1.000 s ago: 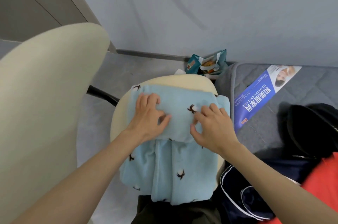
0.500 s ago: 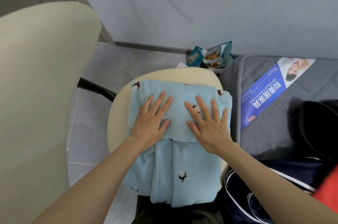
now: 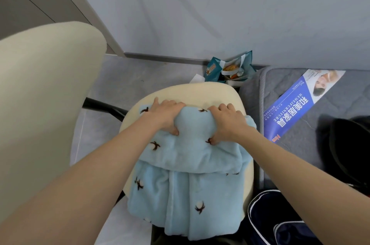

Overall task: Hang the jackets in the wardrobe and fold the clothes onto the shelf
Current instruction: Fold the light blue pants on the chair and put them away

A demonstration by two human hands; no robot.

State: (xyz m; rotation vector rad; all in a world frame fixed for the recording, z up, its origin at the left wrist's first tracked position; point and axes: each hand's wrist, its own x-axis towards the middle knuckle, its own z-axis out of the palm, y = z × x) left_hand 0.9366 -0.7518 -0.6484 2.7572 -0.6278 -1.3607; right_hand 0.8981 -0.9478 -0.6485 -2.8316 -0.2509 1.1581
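Light blue fleece garment (image 3: 186, 164) lying on cream chair seat (image 3: 210, 94), near end hanging over the front edge. Partly folded: far portion doubled back as one thick layer. Further folding and transfer to shelf outstanding. Long axis running away from the camera, folded edge farthest. Left grip (image 3: 164, 116) and right grip (image 3: 228, 122) each clamped on that far edge, fingers curled over, thumbs on top. Navy garment (image 3: 266, 214) just beside the chair, apparently awaiting its turn. Wardrobe not in view.

A cream chair seat (image 3: 210, 92) carries a light-blue fleece garment (image 3: 186, 184) that drapes over its 6 o'clock edge. At 3 o'clock, a grey mattress (image 3: 304, 144) bears a blue leaflet (image 3: 296, 110). At 12 o'clock, a teal bag (image 3: 213, 68) stands on the floor (image 3: 140, 76).
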